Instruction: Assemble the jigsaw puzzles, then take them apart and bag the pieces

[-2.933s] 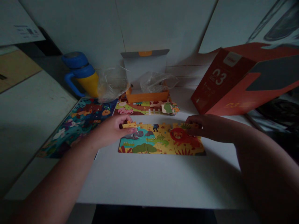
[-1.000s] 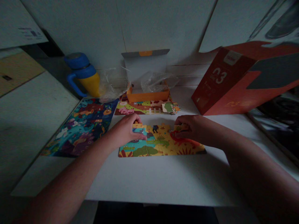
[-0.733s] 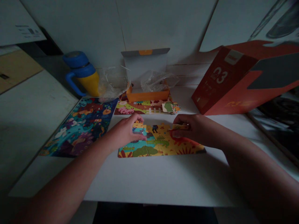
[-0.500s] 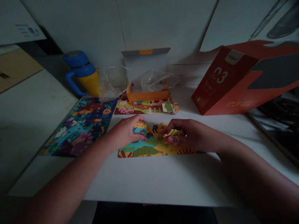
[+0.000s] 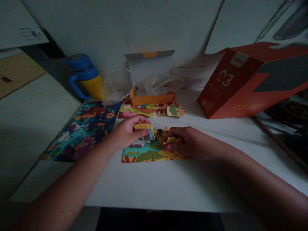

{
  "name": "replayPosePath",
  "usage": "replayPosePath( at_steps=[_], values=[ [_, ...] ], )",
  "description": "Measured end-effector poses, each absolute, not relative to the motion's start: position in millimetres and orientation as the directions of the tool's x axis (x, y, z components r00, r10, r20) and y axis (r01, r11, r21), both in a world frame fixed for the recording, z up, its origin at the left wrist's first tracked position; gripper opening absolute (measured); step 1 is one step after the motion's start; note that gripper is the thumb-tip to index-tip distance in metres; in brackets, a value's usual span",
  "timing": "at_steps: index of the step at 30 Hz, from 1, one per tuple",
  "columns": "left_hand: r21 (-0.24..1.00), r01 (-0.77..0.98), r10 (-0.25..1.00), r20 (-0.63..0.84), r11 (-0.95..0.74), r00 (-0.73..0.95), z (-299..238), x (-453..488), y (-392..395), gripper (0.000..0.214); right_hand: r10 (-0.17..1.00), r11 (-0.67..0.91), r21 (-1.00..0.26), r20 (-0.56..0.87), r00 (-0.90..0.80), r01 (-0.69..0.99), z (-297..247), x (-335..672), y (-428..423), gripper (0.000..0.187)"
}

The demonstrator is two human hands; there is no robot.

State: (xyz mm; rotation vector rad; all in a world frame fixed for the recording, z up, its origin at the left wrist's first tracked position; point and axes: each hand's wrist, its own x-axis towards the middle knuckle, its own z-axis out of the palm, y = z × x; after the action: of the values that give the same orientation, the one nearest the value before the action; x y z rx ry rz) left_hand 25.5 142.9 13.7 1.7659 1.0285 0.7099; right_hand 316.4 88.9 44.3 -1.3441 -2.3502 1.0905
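A partly joined jigsaw puzzle [image 5: 149, 156], with green, teal and yellow animal scenery, lies flat on the white table. Over its left part, my left hand [image 5: 131, 130] pinches yellow-and-teal jigsaw pieces [image 5: 152, 134] between thumb and fingers; how many I cannot tell. The pieces look tilted up off the puzzle. My right hand [image 5: 190, 141] is closed on other yellow, green and red jigsaw pieces [image 5: 172, 141], just above the puzzle's right part. Its palm and arm hide that end of the puzzle.
Behind the hands, a small pile of jigsaw pieces [image 5: 175, 111] rests on a farm-scene puzzle [image 5: 128, 114]. An orange open box [image 5: 152, 98] holds clear plastic. A dark-blue puzzle [image 5: 81, 134] and a blue-yellow jug [image 5: 90, 80] stand left; a large red box [image 5: 221, 86] stands right.
My left hand has raised and tilted the pieces it holds, its thumb now across them. My right hand has shifted slightly left with its pieces.
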Motion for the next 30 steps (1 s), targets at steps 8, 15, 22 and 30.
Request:
replayPosePath(
  at_steps=[8, 15, 22, 30],
  values=[
    [0.727, 0.519, 0.842, 0.15, -0.45, 0.519, 5.4, 48.3, 132.7, 0.035, 0.92, 0.347, -0.508, 0.023, -0.39, 0.788, 26.6, 323.5, 104.4, 0.03],
    [0.518, 0.596, 0.764, 0.202, -0.614, 0.612, 0.2, 50.5, 130.6, 0.075, 0.866, 0.487, -0.382, 0.095, -0.49, 0.786, 10.7, 325.5, 105.0, 0.059],
    [0.606, 0.58, 0.792, 0.146, -0.545, 0.592, 2.6, 53.1, 131.6, 0.067, 0.917, 0.336, -0.48, -0.031, -0.398, 0.81, 25.9, 315.5, 103.4, 0.055],
    [0.684, 0.528, 0.807, 0.155, -0.503, 0.569, 8.2, 53.8, 130.9, 0.065, 0.927, 0.311, -0.608, 0.027, -0.373, 0.73, 28.7, 308.4, 96.5, 0.059]
  ],
)
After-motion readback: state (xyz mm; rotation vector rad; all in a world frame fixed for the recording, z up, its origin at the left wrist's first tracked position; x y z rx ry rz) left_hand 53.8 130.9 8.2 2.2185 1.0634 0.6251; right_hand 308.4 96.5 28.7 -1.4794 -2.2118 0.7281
